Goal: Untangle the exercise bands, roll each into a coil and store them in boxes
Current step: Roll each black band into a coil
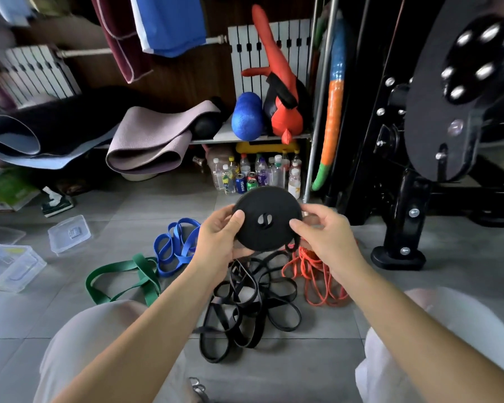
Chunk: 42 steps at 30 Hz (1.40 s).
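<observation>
- Black coil point(266, 219): a band wound into a flat disc, held up in the air above the floor point(303, 359), in front of the person's knees.
- Left hand point(218, 237) grips the coil's left edge, thumb pressed on its front face.
- Right hand point(322, 237) pinches the right edge, thumb on the front; a short loose end hangs from the coil just beside it.
- Loose black bands point(245, 303) lie tangled on the floor directly beneath the coil.
- An orange band point(314, 274) lies bunched to their right.
- A blue band point(175, 245) and a green band point(128, 277) lie to the left, touching each other.
- Clear plastic boxes point(9, 266) sit at far left, a lid point(69, 234) near them.
</observation>
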Tool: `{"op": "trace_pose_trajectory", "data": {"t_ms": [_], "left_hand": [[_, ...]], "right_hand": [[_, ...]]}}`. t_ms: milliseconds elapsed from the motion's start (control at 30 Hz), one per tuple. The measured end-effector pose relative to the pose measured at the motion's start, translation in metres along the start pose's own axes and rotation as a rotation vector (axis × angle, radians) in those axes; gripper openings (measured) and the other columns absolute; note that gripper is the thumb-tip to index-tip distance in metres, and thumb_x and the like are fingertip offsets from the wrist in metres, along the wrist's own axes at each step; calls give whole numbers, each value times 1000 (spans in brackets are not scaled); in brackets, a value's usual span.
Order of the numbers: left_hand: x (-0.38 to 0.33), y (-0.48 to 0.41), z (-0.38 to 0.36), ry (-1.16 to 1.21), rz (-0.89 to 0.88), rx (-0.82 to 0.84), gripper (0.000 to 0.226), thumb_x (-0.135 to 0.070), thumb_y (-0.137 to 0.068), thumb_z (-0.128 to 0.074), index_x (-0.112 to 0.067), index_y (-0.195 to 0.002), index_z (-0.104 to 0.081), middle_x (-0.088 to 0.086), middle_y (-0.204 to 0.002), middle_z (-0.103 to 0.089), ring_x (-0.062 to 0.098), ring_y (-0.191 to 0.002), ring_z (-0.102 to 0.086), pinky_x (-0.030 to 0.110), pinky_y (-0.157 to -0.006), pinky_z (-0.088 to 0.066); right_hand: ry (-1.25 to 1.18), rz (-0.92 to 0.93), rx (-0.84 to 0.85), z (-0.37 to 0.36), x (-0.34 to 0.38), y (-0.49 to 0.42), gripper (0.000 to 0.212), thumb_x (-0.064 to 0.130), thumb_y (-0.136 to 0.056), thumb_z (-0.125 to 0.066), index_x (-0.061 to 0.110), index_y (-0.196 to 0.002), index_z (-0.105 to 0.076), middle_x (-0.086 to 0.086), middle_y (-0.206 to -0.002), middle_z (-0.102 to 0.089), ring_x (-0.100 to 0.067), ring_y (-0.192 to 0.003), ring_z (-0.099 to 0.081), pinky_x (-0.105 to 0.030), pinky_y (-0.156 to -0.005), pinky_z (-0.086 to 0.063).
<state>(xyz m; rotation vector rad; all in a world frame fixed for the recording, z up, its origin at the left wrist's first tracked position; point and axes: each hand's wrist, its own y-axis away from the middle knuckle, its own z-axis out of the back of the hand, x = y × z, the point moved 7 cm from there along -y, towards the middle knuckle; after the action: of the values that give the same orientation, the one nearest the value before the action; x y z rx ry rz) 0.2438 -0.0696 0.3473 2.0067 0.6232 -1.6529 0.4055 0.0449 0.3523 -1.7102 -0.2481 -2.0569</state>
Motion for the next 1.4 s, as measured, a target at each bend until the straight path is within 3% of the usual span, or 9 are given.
{"op": "trace_pose_trajectory", "data": {"t_ms": [300, 467, 700, 900, 967, 1067, 1167, 1300, 1400], "left_hand": [[-11, -4, -38, -12, -67, -11, 15, -18, -96, -52, -19, -109, -60, 1, -99, -70, 17, -83, -71, 39, -61, -59], [12, -45, -57, -14, 12, -2, 21, -19, -96, -53, -17, -117, -57, 4, -108, -67, 20, -92, -69, 37, -62, -60], [143, -104, -79, -91, 347, 64, 20, -18, -96, -54, -13, -115, -56, 8, -107, -63, 25, -91, -65, 47, -74, -58], [286, -110, -85, -140, 636, 102, 29, -10, -96, -51, -19, -124, -49, -1, -104, -57, 8, -84, -61, 35, -66, -53], [330, -107, -81, -192, 700, 105, 18, -8, -97, -49, -20, -109, -54, -2, -91, -55, -5, -65, -58, 25, -59, -49], [391, -95, -74, -344, 835, 154, 14, -15, -95, -51, -17, -104, -61, 3, -97, -58, 9, -85, -57, 28, -68, -48], [441, -85, -77, -382, 927, 217, 22, -14, -96, -47, -12, -115, -58, 3, -99, -55, 17, -90, -53, 31, -71, -47], [489, -81, -89, -499, 982, 292, 14, -6, -92, -41, -15, -91, -51, 8, -85, -47, 16, -80, -44, 27, -65, -35], [512, -77, -90, -492, 1046, 272, 13, -8, -92, -41, -17, -85, -46, 7, -76, -44, 18, -80, -40, 30, -66, -33]], "right_hand": [[393, 9, -87, 17, 32, -20, 45, 37, -70, -72, 18, -104, -49, -2, -99, -59, -21, -93, -56, -36, -75, -48], [453, -66, -65, 26, -2, -65, 45, 40, -67, -74, 20, -97, -47, 12, -82, -51, -14, -79, -51, -24, -55, -36], [490, -404, -33, 25, -162, -94, 49, 48, -61, -75, 20, -90, -48, 7, -78, -54, -14, -68, -51, -28, -51, -34], [344, -847, 37, 19, -346, -46, 36, 26, -70, -77, 12, -98, -60, -12, -95, -66, -29, -88, -65, -42, -76, -54], [301, -987, 13, 19, -388, -25, 25, 25, -66, -77, 12, -82, -64, -10, -78, -67, -21, -68, -65, -39, -64, -57], [427, -1105, 6, 23, -437, -7, 42, 44, -44, -66, 6, -64, -63, -5, -51, -62, -19, -47, -63, -24, -37, -44], [545, -1143, 90, 20, -480, 6, 48, 51, -44, -66, 10, -69, -59, -7, -60, -62, -26, -63, -66, -23, -43, -35], [619, -1174, 104, 21, -523, 10, 38, 38, -60, -76, 12, -78, -55, -14, -81, -66, -31, -76, -66, -29, -54, -45], [685, -1186, 137, 16, -542, 12, 51, 35, -63, -74, 9, -101, -52, -16, -100, -65, -33, -91, -63, -32, -65, -45]]}}
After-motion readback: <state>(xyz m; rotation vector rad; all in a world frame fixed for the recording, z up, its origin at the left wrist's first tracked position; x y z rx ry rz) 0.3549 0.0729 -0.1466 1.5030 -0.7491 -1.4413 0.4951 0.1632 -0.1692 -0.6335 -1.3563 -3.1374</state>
